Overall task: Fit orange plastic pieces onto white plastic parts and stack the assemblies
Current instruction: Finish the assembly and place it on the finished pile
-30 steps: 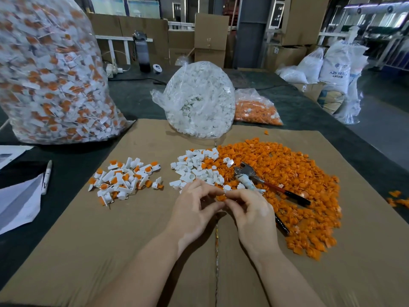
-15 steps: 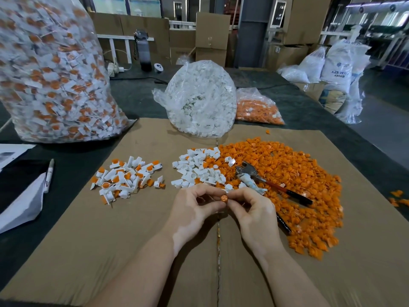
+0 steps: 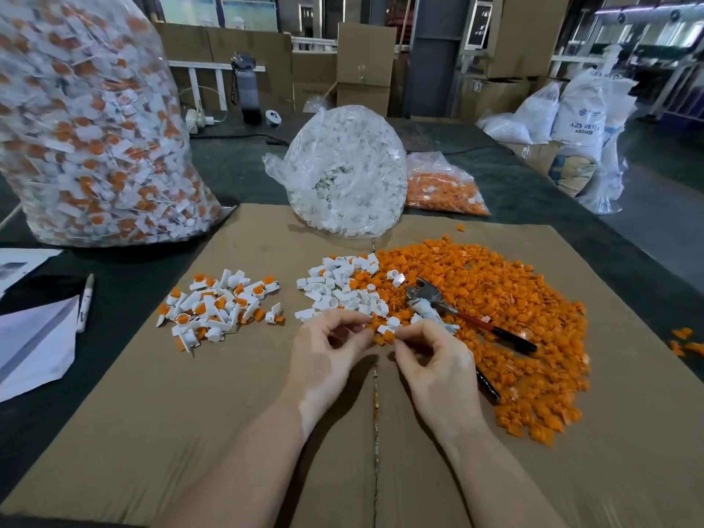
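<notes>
Fingertips of the left hand (image 3: 330, 350) and right hand (image 3: 434, 356) are being brought together over the cardboard sheet (image 3: 190, 413), where a white part (image 3: 392, 322) with an orange piece (image 3: 384, 334) is being pinched between both hands. Loose white parts (image 3: 339, 285) and the orange heap (image 3: 495, 299) are lying just beyond, finished assemblies (image 3: 217, 304) to the left, pliers (image 3: 453, 312) resting on the heap

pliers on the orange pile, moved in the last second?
No. The pliers lie on the orange pile as before, jaws beside the same white parts.
</notes>
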`<move>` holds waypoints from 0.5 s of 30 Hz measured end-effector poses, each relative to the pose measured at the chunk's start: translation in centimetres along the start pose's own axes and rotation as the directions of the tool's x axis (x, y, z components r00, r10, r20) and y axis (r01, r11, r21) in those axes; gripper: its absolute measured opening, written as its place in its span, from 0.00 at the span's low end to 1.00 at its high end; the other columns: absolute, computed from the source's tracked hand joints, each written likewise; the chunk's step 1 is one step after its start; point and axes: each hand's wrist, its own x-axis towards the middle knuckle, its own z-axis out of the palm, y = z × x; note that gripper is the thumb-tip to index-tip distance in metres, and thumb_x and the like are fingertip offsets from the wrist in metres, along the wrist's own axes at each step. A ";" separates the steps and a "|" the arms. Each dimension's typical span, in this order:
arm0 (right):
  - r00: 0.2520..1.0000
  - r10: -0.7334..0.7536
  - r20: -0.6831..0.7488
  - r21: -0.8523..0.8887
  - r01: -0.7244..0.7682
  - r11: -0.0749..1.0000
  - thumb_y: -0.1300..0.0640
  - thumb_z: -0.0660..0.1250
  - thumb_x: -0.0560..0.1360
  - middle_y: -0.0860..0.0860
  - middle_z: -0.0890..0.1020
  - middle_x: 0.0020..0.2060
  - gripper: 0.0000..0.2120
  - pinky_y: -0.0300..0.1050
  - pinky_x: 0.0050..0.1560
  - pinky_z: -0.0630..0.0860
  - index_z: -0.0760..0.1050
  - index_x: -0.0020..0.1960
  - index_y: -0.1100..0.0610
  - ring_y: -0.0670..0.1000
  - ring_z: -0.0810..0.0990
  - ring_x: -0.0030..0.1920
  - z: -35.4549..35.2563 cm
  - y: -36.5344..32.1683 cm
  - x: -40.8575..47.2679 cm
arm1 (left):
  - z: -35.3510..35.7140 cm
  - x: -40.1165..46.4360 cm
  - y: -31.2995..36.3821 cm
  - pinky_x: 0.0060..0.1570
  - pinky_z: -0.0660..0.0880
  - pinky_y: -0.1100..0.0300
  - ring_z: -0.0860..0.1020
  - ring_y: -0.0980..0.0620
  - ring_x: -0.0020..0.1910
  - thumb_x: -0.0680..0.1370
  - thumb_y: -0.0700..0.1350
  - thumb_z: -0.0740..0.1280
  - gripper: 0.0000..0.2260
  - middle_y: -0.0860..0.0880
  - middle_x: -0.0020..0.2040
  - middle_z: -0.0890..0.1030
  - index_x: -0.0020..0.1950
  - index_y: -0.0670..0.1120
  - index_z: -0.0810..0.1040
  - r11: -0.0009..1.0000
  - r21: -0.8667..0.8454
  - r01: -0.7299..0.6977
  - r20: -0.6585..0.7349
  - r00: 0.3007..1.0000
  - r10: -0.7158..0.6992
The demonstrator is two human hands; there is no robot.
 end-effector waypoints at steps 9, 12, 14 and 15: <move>0.998 0.015 -0.054 -0.157 -0.024 0.987 0.64 0.68 0.74 0.47 0.80 0.43 0.07 0.40 0.47 0.75 0.80 0.49 0.54 0.46 0.77 0.46 0.1 0.1 0.0 | 1.0 1.1 -0.7 0.44 0.57 0.73 0.64 0.57 0.53 0.73 0.48 0.71 0.12 0.55 0.47 0.67 0.56 0.52 0.79 0.890 0.449 0.077 -0.060 0.997 -0.056; 0.998 0.037 -0.052 -0.176 -0.046 0.983 0.63 0.68 0.74 0.49 0.80 0.43 0.07 0.42 0.47 0.75 0.80 0.50 0.55 0.46 0.77 0.44 0.1 0.1 0.0 | 1.0 1.1 -0.8 0.47 0.63 0.71 0.72 0.55 0.52 0.72 0.46 0.72 0.10 0.57 0.45 0.69 0.53 0.50 0.81 0.907 0.414 0.074 -0.039 0.997 -0.063; 0.999 0.034 -0.043 -0.180 -0.041 0.983 0.63 0.68 0.74 0.49 0.80 0.42 0.06 0.40 0.46 0.74 0.80 0.49 0.55 0.46 0.76 0.44 0.1 0.1 0.0 | 0.9 1.0 -0.9 0.45 0.63 0.70 0.73 0.56 0.49 0.72 0.46 0.73 0.09 0.58 0.44 0.68 0.52 0.51 0.80 0.898 0.435 0.061 -0.022 0.998 -0.057; 0.999 0.025 -0.042 -0.186 -0.033 0.982 0.63 0.68 0.74 0.49 0.80 0.42 0.06 0.39 0.46 0.74 0.80 0.48 0.55 0.46 0.76 0.44 0.1 0.0 0.0 | 0.9 1.0 -0.9 0.43 0.62 0.70 0.72 0.57 0.48 0.72 0.46 0.73 0.09 0.58 0.44 0.68 0.51 0.51 0.80 0.893 0.448 0.048 -0.010 0.999 -0.049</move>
